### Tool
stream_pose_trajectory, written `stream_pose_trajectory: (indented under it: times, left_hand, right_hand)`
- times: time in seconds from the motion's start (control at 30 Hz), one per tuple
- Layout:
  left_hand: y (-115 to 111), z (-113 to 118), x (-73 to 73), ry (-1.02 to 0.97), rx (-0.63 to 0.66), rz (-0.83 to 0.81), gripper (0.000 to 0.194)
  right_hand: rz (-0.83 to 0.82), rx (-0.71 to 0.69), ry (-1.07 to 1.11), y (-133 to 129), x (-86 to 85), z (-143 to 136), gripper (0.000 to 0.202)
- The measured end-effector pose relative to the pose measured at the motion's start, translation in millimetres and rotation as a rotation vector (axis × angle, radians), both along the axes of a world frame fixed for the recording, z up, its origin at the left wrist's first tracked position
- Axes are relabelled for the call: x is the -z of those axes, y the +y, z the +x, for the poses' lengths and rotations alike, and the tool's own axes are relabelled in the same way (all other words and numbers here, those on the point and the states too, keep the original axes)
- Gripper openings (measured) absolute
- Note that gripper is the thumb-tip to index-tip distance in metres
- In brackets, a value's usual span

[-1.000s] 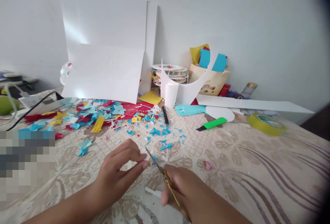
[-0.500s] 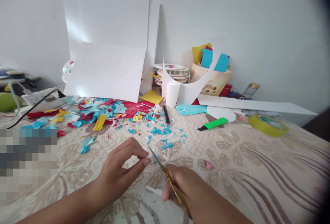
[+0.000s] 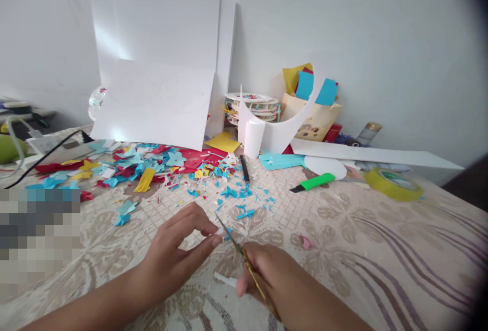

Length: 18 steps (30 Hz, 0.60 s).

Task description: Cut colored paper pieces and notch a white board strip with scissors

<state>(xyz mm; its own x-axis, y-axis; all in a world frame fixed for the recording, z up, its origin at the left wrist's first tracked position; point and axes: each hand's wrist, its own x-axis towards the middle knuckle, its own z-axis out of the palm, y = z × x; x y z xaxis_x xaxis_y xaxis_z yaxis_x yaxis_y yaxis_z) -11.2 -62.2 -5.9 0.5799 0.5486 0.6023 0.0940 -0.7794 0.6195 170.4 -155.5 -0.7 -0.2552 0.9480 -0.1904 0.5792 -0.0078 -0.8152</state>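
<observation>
My left hand (image 3: 183, 249) pinches a small white piece of paper (image 3: 220, 231) between thumb and forefinger, left of centre. Gold-handled scissors (image 3: 249, 270) are gripped in my right hand (image 3: 270, 275), their blades pointing up and left beside that piece. The blades look closed or nearly so. Under my hands, a narrow white paper strip (image 3: 225, 279) lies on the patterned tablecloth. Small blue scraps (image 3: 246, 214) are scattered just beyond the scissor tips.
Colourful paper flowers (image 3: 129, 163) pile up at the back left. Behind stand white boards (image 3: 152, 102). A green cutter (image 3: 318, 181), a black pen (image 3: 244, 168) and a yellow tape roll (image 3: 394, 184) lie farther back. A pink scrap (image 3: 306, 242) is at right.
The view has shifted slightly. The white piece at my left fingertips shows a little more, and both hands keep nearly the same pose.
</observation>
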Motion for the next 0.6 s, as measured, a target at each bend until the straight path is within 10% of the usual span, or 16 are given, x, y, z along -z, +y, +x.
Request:
stream_pose_trajectory:
  times: [0.6]
  left_hand:
    - [1.3, -1.9, 1.6, 0.022, -0.014, 0.081, 0.017]
  right_hand:
    - [0.080, 0.041, -0.038, 5.4, 0.9, -1.3, 0.013]
